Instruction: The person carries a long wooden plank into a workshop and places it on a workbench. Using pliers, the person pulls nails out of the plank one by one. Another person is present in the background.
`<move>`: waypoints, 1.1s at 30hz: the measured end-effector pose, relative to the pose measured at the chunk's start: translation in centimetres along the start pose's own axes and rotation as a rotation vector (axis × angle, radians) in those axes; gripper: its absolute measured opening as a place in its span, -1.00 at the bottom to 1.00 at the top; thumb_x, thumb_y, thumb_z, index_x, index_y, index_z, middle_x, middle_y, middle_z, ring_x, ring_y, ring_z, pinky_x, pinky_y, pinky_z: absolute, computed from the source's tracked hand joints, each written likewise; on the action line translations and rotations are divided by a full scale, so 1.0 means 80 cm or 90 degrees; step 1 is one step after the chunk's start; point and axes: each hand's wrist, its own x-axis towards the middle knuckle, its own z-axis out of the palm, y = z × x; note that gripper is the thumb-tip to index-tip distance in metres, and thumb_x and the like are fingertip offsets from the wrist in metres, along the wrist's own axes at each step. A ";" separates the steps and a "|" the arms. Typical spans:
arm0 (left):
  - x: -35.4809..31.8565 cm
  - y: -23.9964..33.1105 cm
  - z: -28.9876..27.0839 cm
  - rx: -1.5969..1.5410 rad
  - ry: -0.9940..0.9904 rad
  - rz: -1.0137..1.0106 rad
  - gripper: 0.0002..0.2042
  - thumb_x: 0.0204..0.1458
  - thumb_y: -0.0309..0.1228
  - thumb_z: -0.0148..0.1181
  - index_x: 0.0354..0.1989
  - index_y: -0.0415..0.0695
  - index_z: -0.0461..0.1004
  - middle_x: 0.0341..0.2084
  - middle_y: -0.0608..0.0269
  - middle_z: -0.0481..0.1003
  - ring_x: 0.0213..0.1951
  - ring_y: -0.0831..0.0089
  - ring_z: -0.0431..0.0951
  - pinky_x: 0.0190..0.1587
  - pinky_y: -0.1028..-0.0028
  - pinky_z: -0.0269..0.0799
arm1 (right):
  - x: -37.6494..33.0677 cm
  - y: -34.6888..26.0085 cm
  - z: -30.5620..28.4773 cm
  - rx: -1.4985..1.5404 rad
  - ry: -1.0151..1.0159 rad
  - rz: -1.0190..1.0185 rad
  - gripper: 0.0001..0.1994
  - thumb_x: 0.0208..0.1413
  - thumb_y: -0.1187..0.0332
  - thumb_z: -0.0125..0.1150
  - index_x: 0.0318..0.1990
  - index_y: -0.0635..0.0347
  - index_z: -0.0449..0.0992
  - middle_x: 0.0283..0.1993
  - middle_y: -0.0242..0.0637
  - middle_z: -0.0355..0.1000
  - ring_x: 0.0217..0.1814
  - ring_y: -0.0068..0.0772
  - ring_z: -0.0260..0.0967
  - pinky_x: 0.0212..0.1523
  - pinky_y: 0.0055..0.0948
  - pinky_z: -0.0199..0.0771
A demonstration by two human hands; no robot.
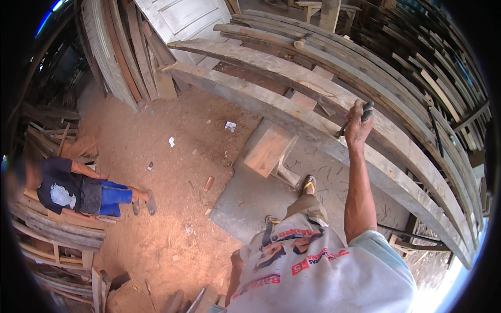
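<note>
Your right hand (359,125) is raised over the long, grey-brown, straight-sawn wooden beam (292,112) nearest you, toward its far edge; its fingers are curled closed around a short, dark, slim hand tool (367,114), which pokes out on both sides of your fist, its lower end close above that beam; you cannot tell from here whether the tip touches the wood; your left hand is hidden, only a sliver of that arm showing beside your body, so you cannot tell how its fingers stand or whether they have hold of anything; just beyond the beam, running alongside it, lies a second long, pale-brown wooden beam (297,75), and past that a stack of weathered grey boards (323,49); behind the beam's left end leans a white panelled door (182,18); on your side of the beam, just below its middle, is an orange-brown, box-shaped wooden block (270,148), with your sandalled foot (309,185) near it on a flat grey slab (235,203); well apart from the beam, to your left, is a person in a dark T-shirt and blue shorts (65,193)
</note>
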 end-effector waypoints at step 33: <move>0.006 -0.013 0.027 0.021 0.060 -0.052 -0.66 0.04 -0.21 0.27 -0.23 -0.30 0.62 -0.50 0.21 0.61 -0.41 0.56 0.55 -0.36 0.46 0.45 | 0.003 -0.007 0.001 0.084 -0.023 0.010 -0.65 0.33 0.12 0.08 -0.46 0.05 0.24 -0.60 -0.61 0.09 -0.56 -0.76 -0.02 -0.57 -0.61 -0.05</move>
